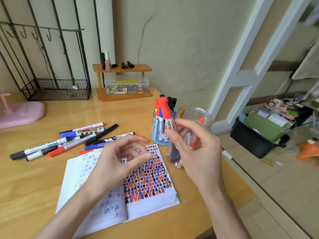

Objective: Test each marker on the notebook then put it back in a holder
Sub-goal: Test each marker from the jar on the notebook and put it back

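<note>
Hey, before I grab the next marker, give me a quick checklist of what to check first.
1. Left hand free: ok, it holds nothing.
2. Right hand free: cannot tell, it is blurred against the clear jar.
3. Jar standing steady: cannot tell, blurred.
4. Loose markers ready: ok, they lie beside the notebook.
5. Blank space to test on: ok, the bottom of the open right page is bare.
</note>
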A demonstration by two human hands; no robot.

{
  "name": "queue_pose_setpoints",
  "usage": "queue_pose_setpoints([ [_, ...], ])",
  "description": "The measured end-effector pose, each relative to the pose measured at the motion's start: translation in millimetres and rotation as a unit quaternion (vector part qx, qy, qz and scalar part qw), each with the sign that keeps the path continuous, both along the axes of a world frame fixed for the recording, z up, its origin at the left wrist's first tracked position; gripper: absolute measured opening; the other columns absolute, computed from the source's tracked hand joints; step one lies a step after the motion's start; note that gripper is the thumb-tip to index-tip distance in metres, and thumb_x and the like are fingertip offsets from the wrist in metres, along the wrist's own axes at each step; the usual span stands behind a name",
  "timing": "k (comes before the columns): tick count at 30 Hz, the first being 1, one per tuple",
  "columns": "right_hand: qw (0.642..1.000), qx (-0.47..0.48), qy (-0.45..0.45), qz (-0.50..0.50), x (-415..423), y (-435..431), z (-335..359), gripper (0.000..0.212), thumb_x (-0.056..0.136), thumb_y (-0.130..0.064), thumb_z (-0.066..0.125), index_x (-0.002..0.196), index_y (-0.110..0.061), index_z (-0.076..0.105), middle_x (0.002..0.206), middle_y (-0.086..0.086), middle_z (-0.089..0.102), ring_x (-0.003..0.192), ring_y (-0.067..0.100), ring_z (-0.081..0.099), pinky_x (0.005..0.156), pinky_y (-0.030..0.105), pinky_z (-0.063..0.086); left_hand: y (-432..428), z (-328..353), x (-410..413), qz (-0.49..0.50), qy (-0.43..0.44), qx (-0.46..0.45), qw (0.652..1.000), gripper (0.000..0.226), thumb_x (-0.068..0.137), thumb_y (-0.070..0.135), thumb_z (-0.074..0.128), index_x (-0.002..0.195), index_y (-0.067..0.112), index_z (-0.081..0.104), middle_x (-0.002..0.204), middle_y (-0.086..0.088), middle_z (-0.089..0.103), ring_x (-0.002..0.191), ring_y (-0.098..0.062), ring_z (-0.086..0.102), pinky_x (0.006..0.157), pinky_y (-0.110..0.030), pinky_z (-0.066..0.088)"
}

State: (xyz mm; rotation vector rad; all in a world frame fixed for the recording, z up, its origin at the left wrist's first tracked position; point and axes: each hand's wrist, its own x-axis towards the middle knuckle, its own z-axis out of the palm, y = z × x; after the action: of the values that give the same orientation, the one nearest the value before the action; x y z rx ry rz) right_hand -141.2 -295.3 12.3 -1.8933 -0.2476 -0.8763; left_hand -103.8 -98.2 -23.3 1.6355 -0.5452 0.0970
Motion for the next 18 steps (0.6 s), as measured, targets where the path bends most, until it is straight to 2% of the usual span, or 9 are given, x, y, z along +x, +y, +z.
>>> queue_pose_setpoints([
  [3, 0.999, 0.033, -0.008, -0.010, 4, -7, 26, 0.018, 0.089, -0.020, 0.082, 0.104, -0.028, 0.077, 0.091, -0.006, 0.076, 0.088, 0.016, 0.072, 0.075, 0.034, 0.056, -14, 0, 4, 0.001, -0.004, 0.010, 1.000, 0.021, 0.081, 0.028, 0.081, 0.097, 0.016, 0.074, 0.085, -0.004, 0.077, 0.068, -0.023, 0.073, 0.071, -0.054, 0.058],
  [7, 0.996, 0.087, -0.013, -0.018, 11, -19, 45, 0.016, 0.088, -0.014, 0.083, 0.101, -0.022, 0.078, 0.089, -0.010, 0.078, 0.086, 0.009, 0.073, 0.075, 0.020, 0.055, -27, -1, 6, -0.010, -0.003, 0.018, 1.000, 0.017, 0.083, 0.027, 0.081, 0.094, 0.016, 0.073, 0.087, 0.000, 0.076, 0.070, -0.018, 0.073, 0.072, -0.050, 0.058],
  [14, 0.993, 0.094, -0.011, -0.065, 19, -35, 44, 0.019, 0.087, -0.017, 0.086, 0.103, -0.015, 0.076, 0.092, -0.009, 0.078, 0.090, 0.012, 0.075, 0.078, 0.029, 0.059, -37, 1, 8, -0.014, -0.004, 0.012, 1.000, 0.025, 0.082, 0.028, 0.081, 0.102, 0.016, 0.073, 0.095, -0.003, 0.076, 0.076, -0.021, 0.073, 0.077, -0.060, 0.057],
  [18, 0.991, 0.106, -0.025, -0.082, 23, -42, 42, 0.017, 0.087, -0.012, 0.085, 0.099, -0.013, 0.072, 0.090, -0.008, 0.077, 0.086, 0.010, 0.074, 0.078, 0.023, 0.056, -40, 0, 9, -0.016, -0.013, 0.014, 1.000, 0.025, 0.082, 0.028, 0.081, 0.103, 0.016, 0.072, 0.096, -0.003, 0.076, 0.080, -0.022, 0.073, 0.079, -0.059, 0.057],
])
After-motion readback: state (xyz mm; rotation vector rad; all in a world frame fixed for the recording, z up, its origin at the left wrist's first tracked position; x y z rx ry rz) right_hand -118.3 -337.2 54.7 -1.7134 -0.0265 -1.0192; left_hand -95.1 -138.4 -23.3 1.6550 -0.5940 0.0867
